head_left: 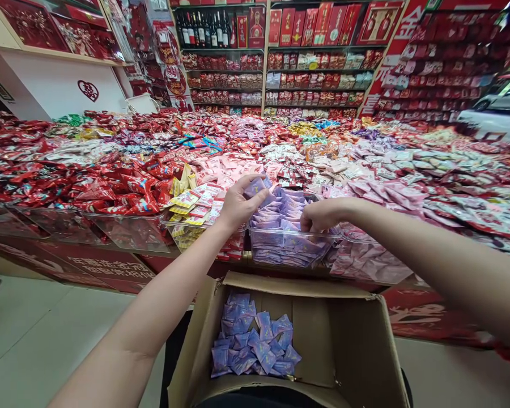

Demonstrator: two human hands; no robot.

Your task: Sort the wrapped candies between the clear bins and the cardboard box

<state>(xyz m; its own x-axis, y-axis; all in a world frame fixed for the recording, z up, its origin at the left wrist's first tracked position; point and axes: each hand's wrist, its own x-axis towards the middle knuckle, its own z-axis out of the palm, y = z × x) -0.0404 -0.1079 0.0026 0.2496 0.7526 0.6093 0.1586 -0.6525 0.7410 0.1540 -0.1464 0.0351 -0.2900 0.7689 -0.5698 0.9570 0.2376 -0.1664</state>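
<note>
My left hand [244, 201] is closed around a few purple candy packets [257, 187], held just above the back left of a clear plastic bin [291, 232]. Rows of the same purple packets [283, 249] fill that bin, standing on edge. At the bin's right side, my right hand [318, 215] reaches in with its fingers curled down among the packets; the fingertips are hidden, so whether they grip one does not show. Below, an open cardboard box [357, 334] holds a loose pile of purple packets [255, 340] on its left side.
Red-wrapped candies [123, 192] fill the bins to the left, with yellow-and-white packets [193, 204] beside the purple bin. Pink packets [378, 258] lie to the right. Shelves [263, 62] of bottles and red boxes stand behind. A red-fronted stand [106, 269] supports the bins.
</note>
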